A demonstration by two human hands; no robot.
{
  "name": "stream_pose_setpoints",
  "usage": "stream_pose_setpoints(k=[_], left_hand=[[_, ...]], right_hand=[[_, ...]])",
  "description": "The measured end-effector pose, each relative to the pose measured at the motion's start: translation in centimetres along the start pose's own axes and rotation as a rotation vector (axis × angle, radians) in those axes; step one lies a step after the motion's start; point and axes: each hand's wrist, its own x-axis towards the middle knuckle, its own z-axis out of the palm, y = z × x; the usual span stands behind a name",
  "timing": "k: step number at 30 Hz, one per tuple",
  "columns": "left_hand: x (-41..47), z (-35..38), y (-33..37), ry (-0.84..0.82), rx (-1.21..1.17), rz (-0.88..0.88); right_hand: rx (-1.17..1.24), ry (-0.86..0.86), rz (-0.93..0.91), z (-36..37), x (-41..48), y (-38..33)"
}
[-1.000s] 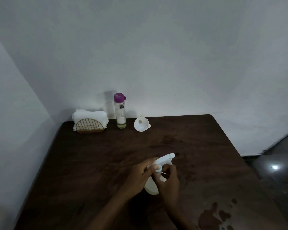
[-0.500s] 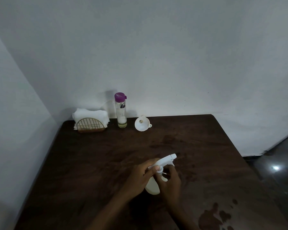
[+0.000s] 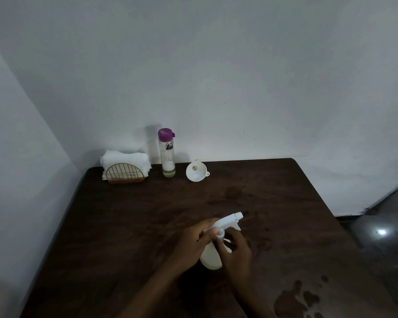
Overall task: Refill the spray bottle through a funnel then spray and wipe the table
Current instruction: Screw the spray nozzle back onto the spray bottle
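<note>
1 white spray bottle (image 3: 210, 258) sits tilted near the middle of the table (image 3: 124, 226), the left hand (image 3: 193, 244) curled around its trigger head and the right hand (image 3: 237, 251) wrapped around its body. Along the far edge sit a funnel (image 3: 194, 172), a purple-capped bottle (image 3: 167, 154) and, toward the far-left corner, a napkin holder (image 3: 124, 173).

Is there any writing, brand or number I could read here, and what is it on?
On the bottle with the purple cap: a small dark sticker, too small and blurred to read.
On the spray bottle, funnel, napkin holder: no writing shows.
</note>
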Motion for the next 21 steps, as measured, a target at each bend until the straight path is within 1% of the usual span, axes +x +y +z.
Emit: stream_pose_setpoints(k=[5, 11, 18, 21], left_hand=[[-0.12, -0.01, 0.36, -0.005, 0.019, 0.022], [-0.09, 0.00, 0.36, -0.008, 0.011, 0.017], [-0.14, 0.04, 0.28, -0.018, 0.033, 0.030], [-0.08, -0.10, 0.29, -0.007, 0.043, 0.033]], right_hand=[[0.026, -0.020, 0.048, 0.06, -0.10, -0.47], [-0.016, -0.018, -0.020, 0.23, -0.42, 0.25], [-0.037, -0.014, 0.053, 0.22, 0.12, -0.06], [-0.042, -0.024, 0.050, 0.37, 0.10, -0.38]])
